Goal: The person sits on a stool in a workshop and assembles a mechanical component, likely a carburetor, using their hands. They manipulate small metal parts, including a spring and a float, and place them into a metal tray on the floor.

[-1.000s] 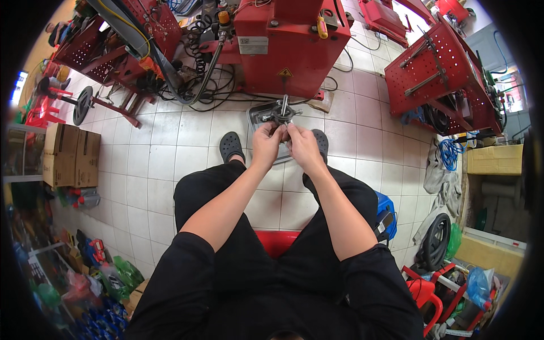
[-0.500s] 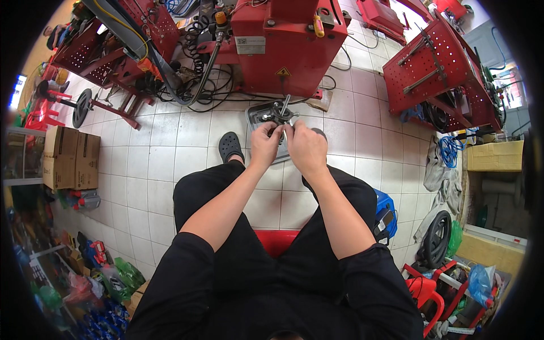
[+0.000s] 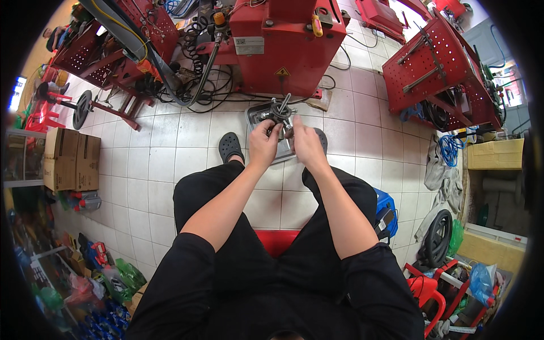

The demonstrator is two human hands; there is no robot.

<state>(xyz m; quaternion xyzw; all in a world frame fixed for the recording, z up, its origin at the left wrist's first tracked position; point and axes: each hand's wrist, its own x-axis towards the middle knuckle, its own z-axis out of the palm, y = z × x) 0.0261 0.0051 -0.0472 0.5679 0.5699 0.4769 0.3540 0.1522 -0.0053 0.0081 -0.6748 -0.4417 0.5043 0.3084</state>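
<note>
Over a grey tray (image 3: 251,117) on the floor between my feet is a greasy metal piece with several arms (image 3: 279,111) and a bar sticking up, much like a puller. My left hand (image 3: 264,143) is closed, its fingertips gripping the near left side of that piece. On the other side, my right hand (image 3: 307,146) has its thumb and fingers drawn together close to the piece. A small dark part shows by its thumb, too small and blurred to name. More metal parts lie in the tray, partly hidden by my hands.
A red machine (image 3: 283,56) with hoses and cables stands just past the tray. Red perforated racks (image 3: 428,76) flank it. Cardboard boxes (image 3: 71,158) are at the left, a blue case (image 3: 385,212) is beside my right leg, and a red stool (image 3: 276,242) is under me.
My right hand has shifted slightly right and turned, opening a gap from my left hand. The metal piece has turned or tilted a little. My left hand stays almost in place.
</note>
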